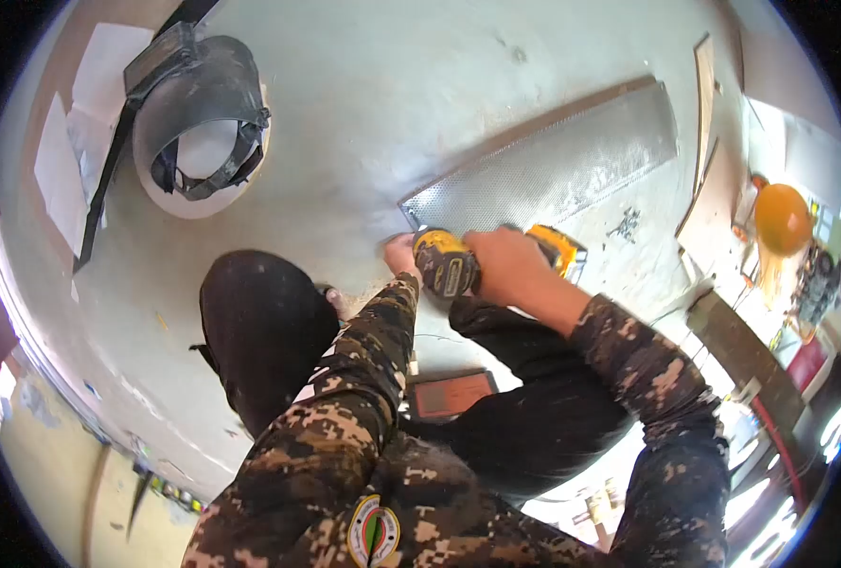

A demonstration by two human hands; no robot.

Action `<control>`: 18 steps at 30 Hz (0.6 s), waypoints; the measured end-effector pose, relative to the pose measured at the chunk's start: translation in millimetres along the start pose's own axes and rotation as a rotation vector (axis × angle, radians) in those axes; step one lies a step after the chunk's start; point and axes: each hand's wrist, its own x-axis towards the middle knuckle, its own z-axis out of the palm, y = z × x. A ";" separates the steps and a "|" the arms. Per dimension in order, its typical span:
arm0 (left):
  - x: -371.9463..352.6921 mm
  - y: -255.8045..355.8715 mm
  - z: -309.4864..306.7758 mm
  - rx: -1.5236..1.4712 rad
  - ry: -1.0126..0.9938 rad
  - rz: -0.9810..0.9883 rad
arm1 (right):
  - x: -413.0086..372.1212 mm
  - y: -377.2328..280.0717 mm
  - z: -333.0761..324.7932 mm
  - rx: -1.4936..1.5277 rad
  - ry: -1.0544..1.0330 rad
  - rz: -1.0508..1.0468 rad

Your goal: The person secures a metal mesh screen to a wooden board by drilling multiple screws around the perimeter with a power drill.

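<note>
My right hand [510, 265] is wrapped round the handle of a yellow and black cordless drill [447, 265]. The drill's front end points up and left, close to the near left corner of a long perforated metal sheet [543, 156] on the floor. Just left of the drill is my left hand [400, 254], by that same corner. Its fingers are partly hidden behind the drill, so what they hold cannot be made out. A small pile of dark screws [625, 224] lies below the sheet's right part.
A black welding helmet [203, 118] rests on the floor at the upper left, near white paper sheets [65, 175]. An orange-red flat box [451, 395] lies between my legs. At the right are wood pieces [709, 213] and an orange rounded object [783, 219].
</note>
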 end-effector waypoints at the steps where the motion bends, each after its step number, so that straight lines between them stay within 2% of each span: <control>1: -3.7 6.9 -1.0 -0.013 0.023 -0.009 | 1.4 -2.2 -2.2 0.001 -0.019 0.014; 3: -17.5 21.7 -12.3 -0.088 -0.108 -0.072 | -1.7 -2.8 2.2 -0.006 -0.023 -0.003; 7: -42.1 54.1 -13.5 -0.064 -0.055 0.003 | 0.5 -3.1 20.4 -0.037 -0.002 -0.038; 9: -58.4 63.0 -16.8 -0.179 -0.060 -0.012 | -1.0 -9.0 22.9 0.041 -0.016 0.044; 11: -67.2 87.3 -14.8 -0.015 0.015 0.129 | 0.3 -12.2 19.2 0.042 -0.001 0.046; 13: -59.4 78.1 -13.3 0.071 0.068 0.173 | -4.0 -16.7 19.6 0.139 0.019 0.135; 15: -62.2 95.5 -23.6 0.094 -0.130 0.100 | -4.8 -21.3 20.1 0.105 -0.002 0.130; 16: -50.3 68.8 -20.0 0.050 -0.124 0.150 | -4.1 -23.5 19.2 0.076 -0.011 0.127; 17: -62.8 91.9 -23.5 0.053 -0.130 0.145 | -2.9 -27.7 14.6 0.079 -0.015 0.134; 18: -82.5 114.5 -23.5 -0.227 -0.171 0.048 | -2.5 -30.3 9.1 0.105 -0.023 0.171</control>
